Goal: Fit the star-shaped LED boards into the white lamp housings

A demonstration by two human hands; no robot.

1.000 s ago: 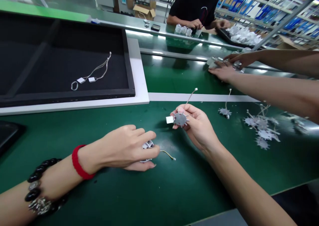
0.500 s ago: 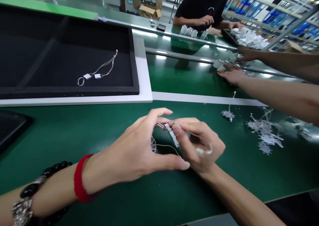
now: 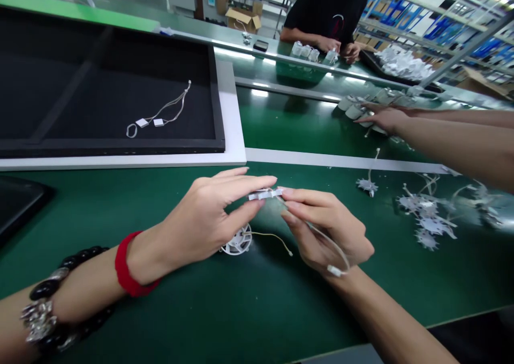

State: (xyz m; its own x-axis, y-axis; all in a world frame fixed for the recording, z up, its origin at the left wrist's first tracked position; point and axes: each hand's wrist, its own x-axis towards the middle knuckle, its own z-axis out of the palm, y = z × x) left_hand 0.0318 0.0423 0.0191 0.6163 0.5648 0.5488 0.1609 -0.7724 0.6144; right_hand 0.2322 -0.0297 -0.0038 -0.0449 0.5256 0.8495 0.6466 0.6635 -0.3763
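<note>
Between my two hands is a thin white part (image 3: 265, 194), seen edge-on. My left hand (image 3: 217, 209) pinches its left end between thumb and fingers. At the part's right end, the fingertips of my right hand (image 3: 327, 222) touch it, with the thumb a little below. A pale cable (image 3: 335, 246) runs from the part across my right hand to a small white connector (image 3: 334, 271) near the wrist. Below my left hand, a round white spoked piece (image 3: 237, 242) lies on the green table, partly covered, its thin wire (image 3: 271, 235) stretching right.
Several star-shaped pieces with cables (image 3: 428, 214) lie at the right. A black tray (image 3: 160, 64) holding cables stands at the upper left. Another person's forearms (image 3: 450, 139) reach in from the right over white parts. Across the line sits a person in black (image 3: 325, 10).
The white part has turned from steep to nearly level, and my left hand now pinches it. More of the round piece shows. The other person's hands at the right have come together.
</note>
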